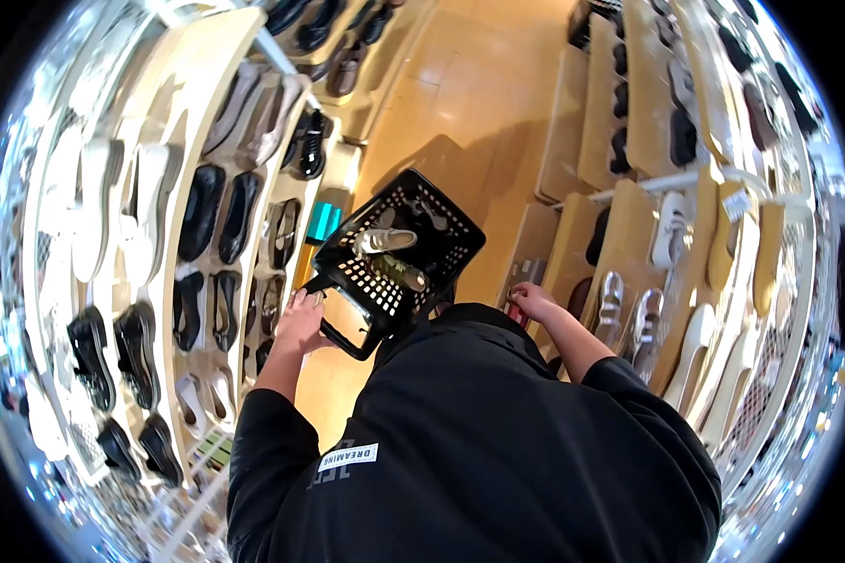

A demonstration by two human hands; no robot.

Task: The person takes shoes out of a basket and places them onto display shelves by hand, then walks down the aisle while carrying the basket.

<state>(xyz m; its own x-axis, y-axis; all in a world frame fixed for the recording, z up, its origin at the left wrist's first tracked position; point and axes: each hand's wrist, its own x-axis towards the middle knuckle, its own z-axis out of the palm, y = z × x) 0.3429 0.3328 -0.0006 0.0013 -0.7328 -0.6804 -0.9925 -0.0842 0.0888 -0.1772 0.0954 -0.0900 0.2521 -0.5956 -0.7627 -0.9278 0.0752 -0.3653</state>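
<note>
A black perforated basket point(460, 218) hangs tilted in front of my body, with several shoes inside, among them a light strapped shoe point(387, 241) and a dark green shoe point(400, 273). My left hand point(299, 321) is closed at the left end of the basket's handle point(347, 340). On the other side, my right hand point(533, 301) is beside the lower right shelf, its fingers bent together near a small red item point(517, 313). What those fingers hold is too small to make out.
Shoe racks flank the wooden floor point(455, 89). On the left, black flats point(201, 214) and white shoes point(96, 208) fill the shelves. Silver shoes point(610, 308) and a white strapped shoe point(668, 230) stand on the right. A teal box point(324, 222) is just left of the basket.
</note>
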